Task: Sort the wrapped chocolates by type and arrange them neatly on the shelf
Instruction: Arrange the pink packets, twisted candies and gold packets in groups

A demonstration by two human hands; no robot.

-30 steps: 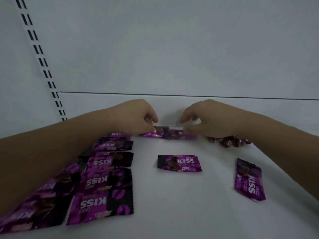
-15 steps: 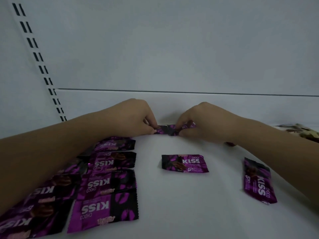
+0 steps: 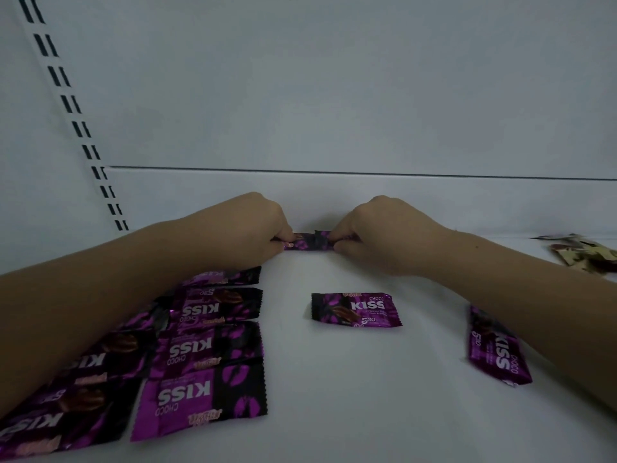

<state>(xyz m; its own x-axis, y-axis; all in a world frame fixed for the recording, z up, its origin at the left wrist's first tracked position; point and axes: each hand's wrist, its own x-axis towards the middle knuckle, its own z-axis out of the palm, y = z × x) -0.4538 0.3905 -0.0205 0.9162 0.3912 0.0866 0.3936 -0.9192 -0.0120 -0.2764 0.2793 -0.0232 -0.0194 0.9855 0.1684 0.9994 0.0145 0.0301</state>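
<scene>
Both hands meet at the back of the white shelf (image 3: 350, 396) on one purple Choco Kiss wrapper (image 3: 309, 241). My left hand (image 3: 257, 225) pinches its left end and my right hand (image 3: 377, 235) pinches its right end; it lies flat near the back wall. Several purple Kiss packets (image 3: 203, 362) lie in two columns at the left, partly under my left forearm. A single purple packet (image 3: 355, 310) lies in the middle. Another purple packet (image 3: 497, 349) lies at the right, partly hidden by my right forearm.
A pile of cream and brown wrapped chocolates (image 3: 584, 253) lies at the far right edge. The white back wall (image 3: 334, 95) stands just behind the hands. A slotted upright (image 3: 71, 111) runs down the left side.
The hands and the held wrapper moved slightly farther back, with the hands closer together on it. The view shifted, bringing the cream and brown chocolates into sight at the right.
</scene>
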